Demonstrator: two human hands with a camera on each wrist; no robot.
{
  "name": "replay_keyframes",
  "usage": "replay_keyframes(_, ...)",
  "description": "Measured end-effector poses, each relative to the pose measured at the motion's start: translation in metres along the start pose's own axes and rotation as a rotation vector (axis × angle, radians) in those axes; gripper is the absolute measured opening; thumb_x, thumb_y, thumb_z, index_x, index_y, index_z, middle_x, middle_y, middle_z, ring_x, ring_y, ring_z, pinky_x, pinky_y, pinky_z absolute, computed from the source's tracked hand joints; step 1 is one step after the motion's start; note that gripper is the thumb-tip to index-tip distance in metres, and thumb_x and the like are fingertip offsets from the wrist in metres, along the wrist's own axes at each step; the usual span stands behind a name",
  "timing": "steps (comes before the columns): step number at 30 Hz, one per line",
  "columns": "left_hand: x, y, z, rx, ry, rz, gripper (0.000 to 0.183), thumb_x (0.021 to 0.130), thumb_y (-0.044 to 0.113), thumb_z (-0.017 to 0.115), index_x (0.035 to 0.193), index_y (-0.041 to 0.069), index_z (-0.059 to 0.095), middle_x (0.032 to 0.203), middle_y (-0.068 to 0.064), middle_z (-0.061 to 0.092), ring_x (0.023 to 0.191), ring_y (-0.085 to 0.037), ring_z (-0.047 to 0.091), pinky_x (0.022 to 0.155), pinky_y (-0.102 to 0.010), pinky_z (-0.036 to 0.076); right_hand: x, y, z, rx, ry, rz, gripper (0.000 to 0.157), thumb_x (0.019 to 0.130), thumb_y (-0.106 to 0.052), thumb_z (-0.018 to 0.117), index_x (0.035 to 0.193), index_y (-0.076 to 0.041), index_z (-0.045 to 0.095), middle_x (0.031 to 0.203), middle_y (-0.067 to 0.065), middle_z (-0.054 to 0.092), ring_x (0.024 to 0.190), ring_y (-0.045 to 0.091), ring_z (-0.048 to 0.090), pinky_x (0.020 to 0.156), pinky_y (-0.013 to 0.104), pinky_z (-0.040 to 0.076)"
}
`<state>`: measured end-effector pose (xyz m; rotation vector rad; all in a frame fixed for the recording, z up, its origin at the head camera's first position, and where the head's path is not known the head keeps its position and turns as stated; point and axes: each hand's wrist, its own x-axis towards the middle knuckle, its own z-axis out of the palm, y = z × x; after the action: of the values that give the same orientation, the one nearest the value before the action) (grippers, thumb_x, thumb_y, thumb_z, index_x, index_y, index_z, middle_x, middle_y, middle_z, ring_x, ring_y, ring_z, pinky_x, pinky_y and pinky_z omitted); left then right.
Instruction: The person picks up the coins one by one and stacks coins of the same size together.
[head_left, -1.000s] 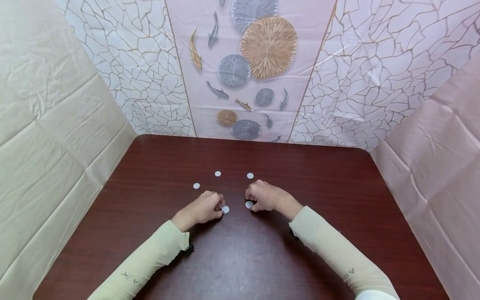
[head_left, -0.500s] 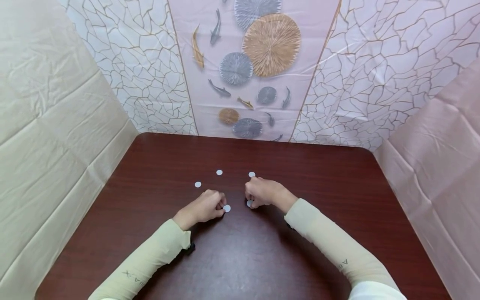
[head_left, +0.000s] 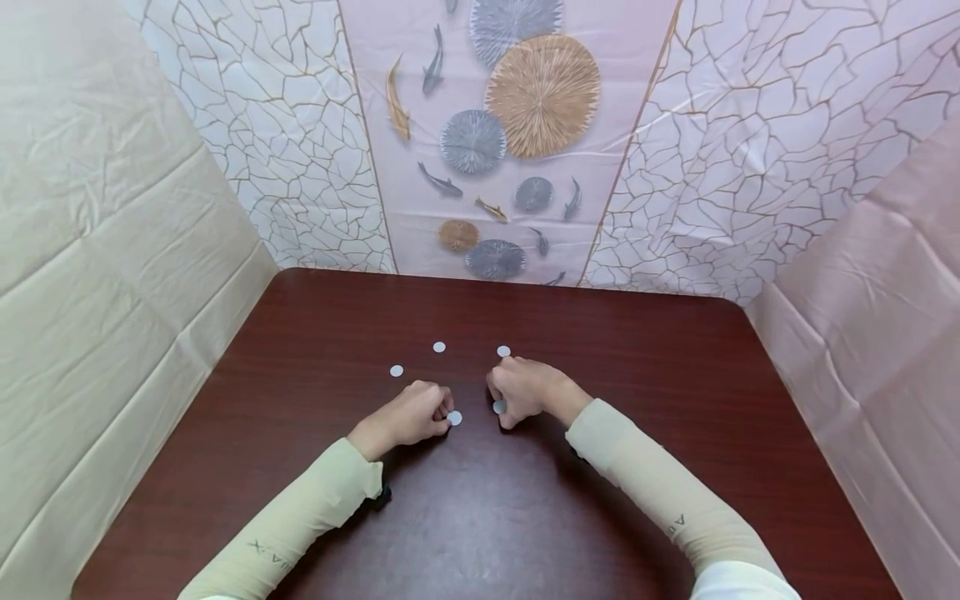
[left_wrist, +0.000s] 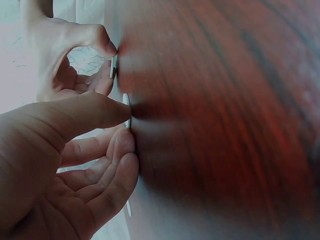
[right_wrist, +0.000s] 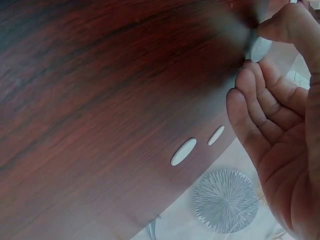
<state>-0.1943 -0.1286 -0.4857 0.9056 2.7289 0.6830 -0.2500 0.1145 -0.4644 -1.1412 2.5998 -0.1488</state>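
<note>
Right hand (head_left: 527, 388) is shifting its thumb (head_left: 509, 419) nearer | grip pinching thin white round right disc (head_left: 498, 407), seemingly tilting at desk (head_left: 465, 517) | left hand (head_left: 408, 414) pinching flat white round left disc (head_left: 456, 418) | uneven pressure risks flicking either

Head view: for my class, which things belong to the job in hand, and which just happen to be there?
In the job:
left hand, pinching one disc
right hand, pinching another disc
three more discs, probably: alike, though not held

Just there:
table
patterned cloth behind it
</note>
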Motion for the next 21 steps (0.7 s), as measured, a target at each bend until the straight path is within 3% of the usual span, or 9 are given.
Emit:
replay_keyframes(10,-0.001,0.001,-0.001,-0.017,-0.004,-0.007,0.009,0.092,0.006,0.075,0.1,0.003,0.071,0.095,-0.007,0.075,0.088,-0.016,0.075,0.075,-0.022,0.058,0.001,0.003,0.001,0.026,0.09,-0.074,0.023,0.074,-0.023,0.083,0.091,-0.014,0.071,0.083,-0.006,0.069,0.069,0.002,0.06,0.066,0.018,0.053)
replay_keyframes(21,-0.001,0.001,-0.002,-0.019,0.01,0.023,0.011,0.089,0.003,0.075,0.099,0.001,0.071,0.093,-0.008,0.075,0.085,-0.015,0.074,0.073,-0.019,0.057,0.007,-0.012,-0.003,0.077,0.167,-0.151,0.016,0.077,-0.02,0.081,0.089,-0.013,0.072,0.082,-0.004,0.072,0.073,-0.001,0.062,0.069,0.017,0.054)
